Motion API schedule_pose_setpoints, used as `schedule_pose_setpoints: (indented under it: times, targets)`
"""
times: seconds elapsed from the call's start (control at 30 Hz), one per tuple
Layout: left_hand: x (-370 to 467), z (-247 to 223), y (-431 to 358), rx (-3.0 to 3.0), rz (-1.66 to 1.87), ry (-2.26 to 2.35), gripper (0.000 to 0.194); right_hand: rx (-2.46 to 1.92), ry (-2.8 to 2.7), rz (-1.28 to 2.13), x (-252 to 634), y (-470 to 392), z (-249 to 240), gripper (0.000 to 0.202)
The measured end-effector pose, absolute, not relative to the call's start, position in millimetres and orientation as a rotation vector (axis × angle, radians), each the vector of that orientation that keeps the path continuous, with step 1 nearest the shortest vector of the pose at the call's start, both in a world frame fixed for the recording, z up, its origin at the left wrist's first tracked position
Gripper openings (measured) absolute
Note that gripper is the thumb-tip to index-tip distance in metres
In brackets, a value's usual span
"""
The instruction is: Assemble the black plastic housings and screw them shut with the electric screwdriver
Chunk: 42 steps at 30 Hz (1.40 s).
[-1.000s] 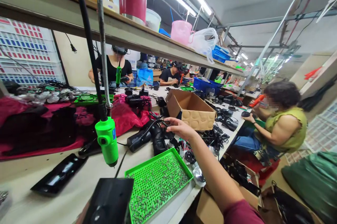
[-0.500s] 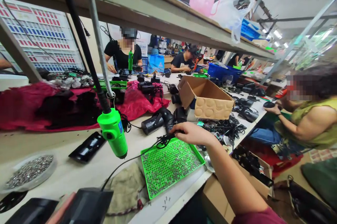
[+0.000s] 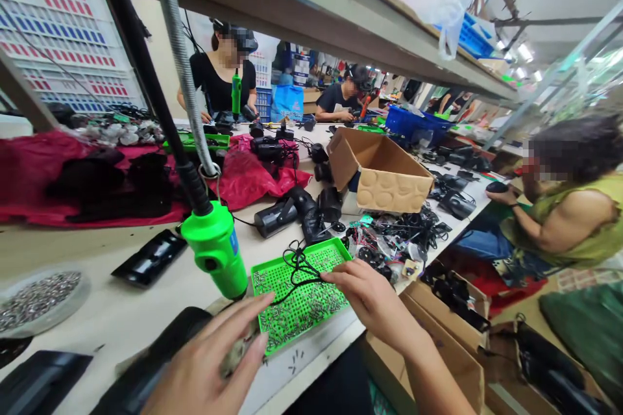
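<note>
My right hand (image 3: 363, 288) pinches a black cable (image 3: 298, 278) over the right side of a green perforated tray (image 3: 277, 337) strewn with small screws. The cable's looped bundle lies above the tray. My left hand (image 3: 214, 356) is at the bottom, fingers and thumb apart, with nothing between them. Beside and partly behind it lies a black housing (image 3: 160, 350), partly hidden by the hand. A green electric screwdriver (image 3: 217, 249) hangs just beyond my left hand, left of the tray.
A bowl of screws (image 3: 41, 301) and black shells (image 3: 148, 259) sit at left. Behind the tray are black cylindrical housings (image 3: 275, 217), an open cardboard box (image 3: 392, 191) and tangled wires (image 3: 418, 230). A shelf (image 3: 341, 6) crosses overhead. A person (image 3: 574, 201) sits at right; others work across the table.
My right hand has drawn the cable down and nearer, over the tray. My left hand has let go of the black housing and risen toward the tray, fingers spread. The view has shifted slightly.
</note>
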State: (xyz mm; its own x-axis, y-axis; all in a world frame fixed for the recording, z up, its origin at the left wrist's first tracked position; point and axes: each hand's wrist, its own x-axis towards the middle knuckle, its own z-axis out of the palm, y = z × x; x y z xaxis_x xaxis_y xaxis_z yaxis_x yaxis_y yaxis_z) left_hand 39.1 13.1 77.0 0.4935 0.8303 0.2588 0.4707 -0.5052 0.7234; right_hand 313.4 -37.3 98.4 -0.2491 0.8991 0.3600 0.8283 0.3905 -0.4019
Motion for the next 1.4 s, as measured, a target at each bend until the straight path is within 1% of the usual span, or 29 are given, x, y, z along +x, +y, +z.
schedule_pose_setpoints:
  times: [0.1, 0.17, 0.27, 0.33, 0.37, 0.47, 0.5, 0.6, 0.63, 0.7, 0.77, 0.8, 0.83, 0.9, 0.97, 1.03, 1.1, 1.13, 1.2, 1.3, 1.33, 1.37, 1.4]
  targets:
    - [93, 94, 35, 2.240, 0.684, 1.199, 0.038, -1.488, -2.048, 0.242, 302, -50, 92, 0.034]
    - [116, 94, 47, 2.307, 0.636, 1.209, 0.031, -1.490, -2.037, 0.273, 297, -55, 89, 0.035]
    - [126, 82, 64, 2.281, 0.622, 1.207, 0.025, -1.458, -2.006, 0.328, 299, -59, 85, 0.034]
    - [122, 73, 76, 2.195, 0.683, 1.279, 0.028, -1.391, -1.950, 0.427, 307, -63, 86, 0.033]
    - [118, 70, 81, 2.136, 0.728, 1.327, 0.033, -1.342, -1.924, 0.495, 311, -65, 87, 0.033]
    - [98, 68, 85, 1.990, 0.763, 1.345, 0.054, -1.185, -1.875, 0.713, 321, -72, 93, 0.031]
    - [87, 69, 82, 1.995, 0.741, 1.326, 0.057, -1.145, -1.866, 0.775, 323, -74, 95, 0.031]
    - [35, 70, 62, 2.253, 0.680, 1.299, 0.051, -1.061, -1.838, 0.901, 321, -76, 102, 0.033]
    - [13, 67, 55, 2.376, 0.714, 1.297, 0.052, -1.029, -1.835, 0.932, 319, -75, 105, 0.035]
    - [-32, 58, 43, 2.563, 0.734, 1.312, 0.065, -0.952, -1.816, 1.017, 311, -72, 111, 0.037]
    - [-68, 46, 38, 2.658, 0.606, 1.425, 0.082, -0.856, -1.715, 1.174, 297, -64, 118, 0.034]
    - [-81, 41, 37, 2.679, 0.546, 1.488, 0.086, -0.801, -1.627, 1.269, 286, -58, 121, 0.032]
    - [-89, 38, 38, 2.650, 0.462, 1.550, 0.084, -0.739, -1.522, 1.366, 273, -51, 125, 0.030]
    - [-93, 38, 40, 2.521, 0.370, 1.586, 0.073, -0.595, -1.308, 1.530, 238, -32, 134, 0.028]
    - [-86, 46, 42, 2.368, 0.397, 1.632, 0.068, -0.451, -1.149, 1.659, 197, -5, 143, 0.032]
    - [-78, 56, 39, 2.168, 0.504, 1.708, 0.067, -0.400, -1.057, 1.672, 153, 30, 152, 0.038]
    - [-73, 64, 33, 1.892, 0.647, 1.738, 0.066, -0.412, -1.088, 1.606, 114, 66, 159, 0.044]
    - [-72, 66, 28, 1.750, 0.722, 1.707, 0.065, -0.478, -1.163, 1.532, 98, 83, 161, 0.047]
    - [-75, 70, 18, 1.461, 0.850, 1.603, 0.060, -0.746, -1.414, 1.315, 75, 110, 160, 0.056]
    - [-83, 73, 5, 1.086, 0.902, 1.469, 0.056, -0.916, -1.534, 1.158, 64, 122, 147, 0.075]
    - [-85, 74, 3, 1.021, 0.891, 1.447, 0.056, -0.932, -1.559, 1.111, 67, 117, 141, 0.078]
    - [-87, 75, 1, 1.001, 0.884, 1.433, 0.058, -0.933, -1.595, 1.066, 72, 110, 133, 0.074]
    - [-89, 75, 1, 1.017, 0.891, 1.430, 0.060, -0.922, -1.651, 1.012, 79, 100, 125, 0.066]
